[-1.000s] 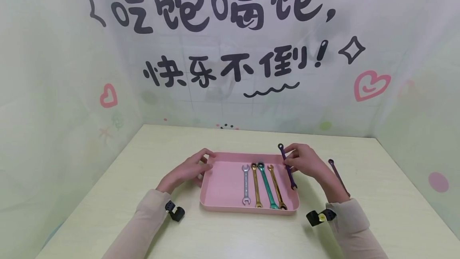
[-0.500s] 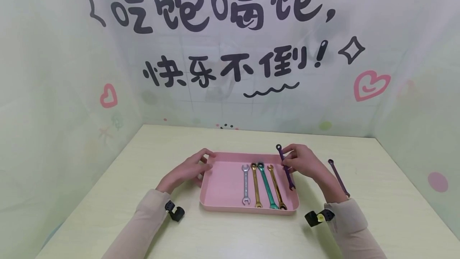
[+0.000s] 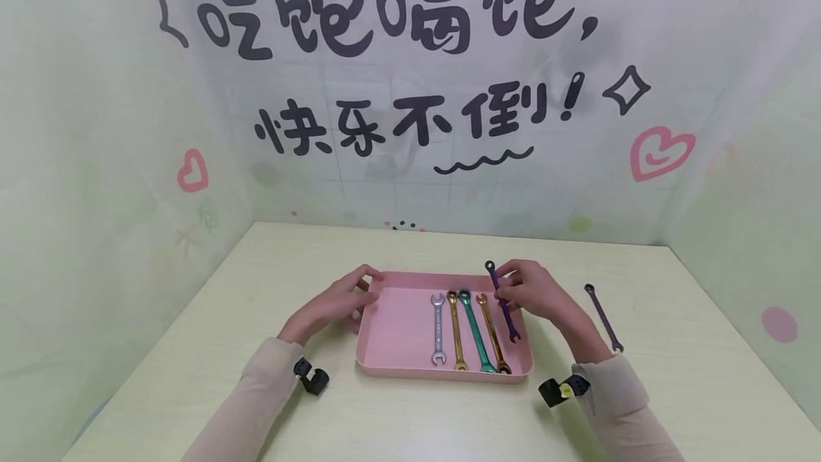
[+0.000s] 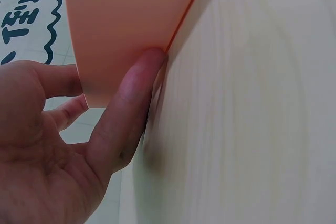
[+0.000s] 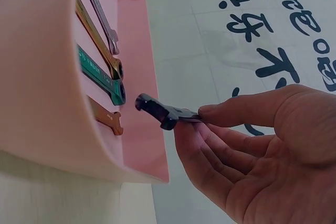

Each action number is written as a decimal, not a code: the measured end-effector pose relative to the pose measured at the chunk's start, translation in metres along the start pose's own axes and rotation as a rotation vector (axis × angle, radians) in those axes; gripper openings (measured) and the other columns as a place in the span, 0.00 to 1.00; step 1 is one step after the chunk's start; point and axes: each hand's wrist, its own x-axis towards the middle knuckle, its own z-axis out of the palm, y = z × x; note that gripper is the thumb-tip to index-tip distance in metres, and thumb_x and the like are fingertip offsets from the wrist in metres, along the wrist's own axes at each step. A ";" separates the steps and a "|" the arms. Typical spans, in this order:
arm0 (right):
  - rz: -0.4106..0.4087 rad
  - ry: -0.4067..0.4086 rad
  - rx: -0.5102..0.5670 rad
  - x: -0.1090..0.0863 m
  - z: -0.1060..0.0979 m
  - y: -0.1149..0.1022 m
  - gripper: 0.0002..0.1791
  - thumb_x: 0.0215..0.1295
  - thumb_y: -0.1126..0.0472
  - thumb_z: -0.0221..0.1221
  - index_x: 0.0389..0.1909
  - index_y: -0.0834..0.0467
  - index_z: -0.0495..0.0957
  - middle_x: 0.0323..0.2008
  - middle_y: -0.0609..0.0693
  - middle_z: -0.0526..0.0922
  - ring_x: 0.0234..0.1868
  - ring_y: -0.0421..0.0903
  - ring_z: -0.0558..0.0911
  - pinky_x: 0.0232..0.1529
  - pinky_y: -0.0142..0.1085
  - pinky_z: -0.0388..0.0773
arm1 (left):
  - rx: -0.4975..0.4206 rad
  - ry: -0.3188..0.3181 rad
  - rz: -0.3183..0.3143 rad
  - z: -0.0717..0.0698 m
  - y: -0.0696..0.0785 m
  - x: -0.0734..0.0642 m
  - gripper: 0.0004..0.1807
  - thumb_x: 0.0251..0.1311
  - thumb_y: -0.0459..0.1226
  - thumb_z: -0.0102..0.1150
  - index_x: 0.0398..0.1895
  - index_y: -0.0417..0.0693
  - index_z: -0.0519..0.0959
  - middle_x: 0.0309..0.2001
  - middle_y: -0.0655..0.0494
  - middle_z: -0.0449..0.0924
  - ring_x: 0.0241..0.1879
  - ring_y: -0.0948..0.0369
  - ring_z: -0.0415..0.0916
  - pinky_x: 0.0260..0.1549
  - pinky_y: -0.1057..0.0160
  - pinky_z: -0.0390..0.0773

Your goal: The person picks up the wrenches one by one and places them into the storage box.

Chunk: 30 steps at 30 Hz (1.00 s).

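Note:
My right hand (image 3: 534, 292) pinches a purple combination wrench (image 3: 508, 319) between thumb and fingers over the right side of the pink tray (image 3: 399, 337). The wrench slants, its ring end away from me and its open end toward me, as the right wrist view also shows. At the tray's far left corner, my left hand (image 3: 336, 299) grips the tray, thumb on the outer wall. Inside the tray a silver wrench (image 3: 439, 330), a gold wrench (image 3: 457, 334), a green wrench (image 3: 477, 330) and another gold wrench (image 3: 492, 334) lie side by side.
A second purple wrench (image 3: 603, 318) lies on the pale wooden table (image 3: 436, 423), right of the tray and beside my right forearm. Curtain walls (image 3: 359, 194) printed with lettering and hearts enclose the table behind and at both sides.
My right hand has moved a little left with the purple wrench, from above the tray's right rim to further inside it. My left hand and the tray have stayed in place.

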 end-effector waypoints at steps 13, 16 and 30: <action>-0.008 -0.024 -0.001 0.002 0.008 0.000 0.20 0.70 0.68 0.60 0.59 0.72 0.74 0.39 0.62 0.86 0.32 0.46 0.85 0.37 0.41 0.89 | -0.014 -0.004 -0.007 0.002 -0.001 0.005 0.21 0.75 0.39 0.52 0.68 0.59 0.69 0.58 0.42 0.69 0.35 0.53 0.82 0.29 0.56 0.88; -0.009 -0.032 0.004 0.003 0.010 0.001 0.19 0.70 0.69 0.59 0.59 0.72 0.74 0.40 0.62 0.86 0.32 0.46 0.86 0.36 0.41 0.89 | -0.013 -0.002 -0.007 0.002 -0.002 0.006 0.21 0.75 0.39 0.52 0.68 0.59 0.70 0.58 0.42 0.69 0.35 0.52 0.82 0.28 0.56 0.88; -0.018 -0.045 0.003 0.005 0.020 -0.003 0.19 0.70 0.72 0.59 0.60 0.72 0.74 0.39 0.61 0.86 0.31 0.46 0.85 0.34 0.40 0.89 | -0.010 0.006 -0.020 0.001 -0.002 0.004 0.21 0.75 0.39 0.53 0.68 0.59 0.70 0.59 0.42 0.69 0.35 0.52 0.82 0.28 0.57 0.88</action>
